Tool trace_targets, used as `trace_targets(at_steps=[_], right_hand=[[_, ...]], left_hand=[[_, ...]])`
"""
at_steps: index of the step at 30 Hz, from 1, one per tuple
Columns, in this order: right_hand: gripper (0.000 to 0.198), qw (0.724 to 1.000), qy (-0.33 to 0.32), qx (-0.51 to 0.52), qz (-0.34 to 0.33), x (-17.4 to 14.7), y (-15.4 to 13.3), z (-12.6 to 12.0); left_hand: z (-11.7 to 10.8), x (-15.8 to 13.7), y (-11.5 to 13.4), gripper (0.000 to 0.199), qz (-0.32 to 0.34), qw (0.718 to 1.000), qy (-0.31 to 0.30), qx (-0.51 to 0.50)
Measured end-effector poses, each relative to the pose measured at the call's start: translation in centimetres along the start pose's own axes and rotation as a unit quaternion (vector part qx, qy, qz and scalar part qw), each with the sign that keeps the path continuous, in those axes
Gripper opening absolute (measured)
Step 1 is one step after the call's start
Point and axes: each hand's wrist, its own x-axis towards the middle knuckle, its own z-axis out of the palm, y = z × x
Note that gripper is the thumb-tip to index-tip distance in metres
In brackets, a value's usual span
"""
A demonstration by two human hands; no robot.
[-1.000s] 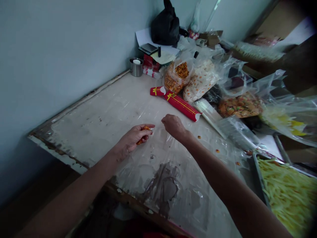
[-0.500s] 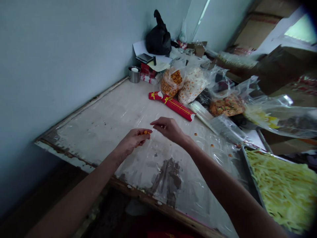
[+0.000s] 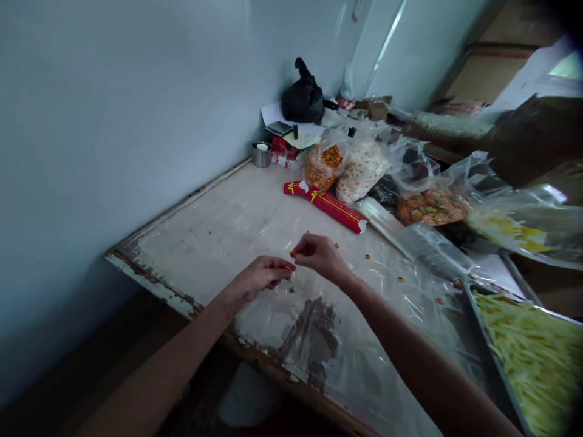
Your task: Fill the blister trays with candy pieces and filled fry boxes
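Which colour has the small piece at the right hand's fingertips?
Orange; the small piece shows best in the head view.

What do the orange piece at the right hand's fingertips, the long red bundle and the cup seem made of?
Orange piece: perhaps dry food, judging by its colour; too small to tell its finish.
Long red bundle: likely printed card, smooth, with crisp yellow markings and a white curved end.
Cup: probably metal, grey with a soft shine.

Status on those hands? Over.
Left hand: holding small orange piece. Right hand: pinching another. More pieces: spaced along scuffed white tabletop. Red, yellow-printed packets: beyond, clear of hands.
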Motion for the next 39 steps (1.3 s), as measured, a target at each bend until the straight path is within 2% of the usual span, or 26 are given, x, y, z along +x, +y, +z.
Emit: trace_targets(at_steps=[3, 5, 8, 12, 15, 18, 21, 26, 30, 32, 34, 37, 39], right_hand=[[0.031, 0.991, -0.016, 0.126, 0.038, 4.4, 2.2, -1.6], [0.026, 0.992, -0.027, 0.118, 0.036, 8.0, 3.5, -2.2], [0.011, 0.999, -0.051, -0.013, -0.014, 12.8, 5.3, -2.4], [0.01, 0.968, -0.108, -0.186, -0.129, 16.3, 7.1, -2.1], [0.015, 0.948, -0.123, -0.227, -0.185, 16.5, 8.1, -2.2], [0.025, 0.933, -0.129, -0.256, -0.218, 15.9, 8.4, -2.3], [0.029, 0.924, -0.136, -0.3, -0.195, 15.5, 7.8, -2.1], [0.026, 0.91, -0.113, -0.374, -0.136, 15.4, 6.7, -1.2], [0.03, 0.872, -0.126, -0.441, -0.171, 14.1, 6.9, -0.7], [0.033, 0.864, -0.139, -0.45, -0.181, 13.4, 6.9, -0.9], [0.03, 0.887, -0.124, -0.415, -0.159, 13.2, 6.4, -1.2], [0.024, 0.95, -0.056, -0.282, -0.119, 13.1, 4.9, -1.5], [0.023, 0.972, -0.04, -0.181, -0.144, 12.9, 3.8, -1.2]], left_hand=[[-2.5, 0.5, 0.3, 0.047, -0.026, 0.997, 0.065, -0.023], [-4.7, 0.9, 0.5, 0.046, -0.029, 0.993, 0.103, -0.045], [-7.5, 1.5, 1.0, 0.041, -0.019, 0.985, 0.152, -0.077], [-9.0, 3.2, 2.1, 0.029, -0.013, 0.979, 0.164, -0.12], [-9.0, 5.0, 2.9, 0.026, -0.018, 0.974, 0.159, -0.16], [-8.6, 6.6, 3.2, 0.022, -0.021, 0.967, 0.179, -0.18], [-8.0, 7.5, 3.4, 0.019, -0.032, 0.962, 0.197, -0.189], [-7.0, 7.8, 3.2, 0.023, -0.029, 0.96, 0.183, -0.21], [-6.9, 7.3, 3.0, 0.019, -0.018, 0.956, 0.193, -0.221], [-7.0, 7.1, 3.0, 0.019, -0.016, 0.952, 0.204, -0.227], [-7.0, 7.1, 3.2, 0.02, -0.017, 0.95, 0.21, -0.231], [-6.8, 7.4, 3.4, 0.026, -0.013, 0.95, 0.205, -0.233], [-6.6, 7.6, 3.5, 0.031, -0.007, 0.953, 0.202, -0.224]])
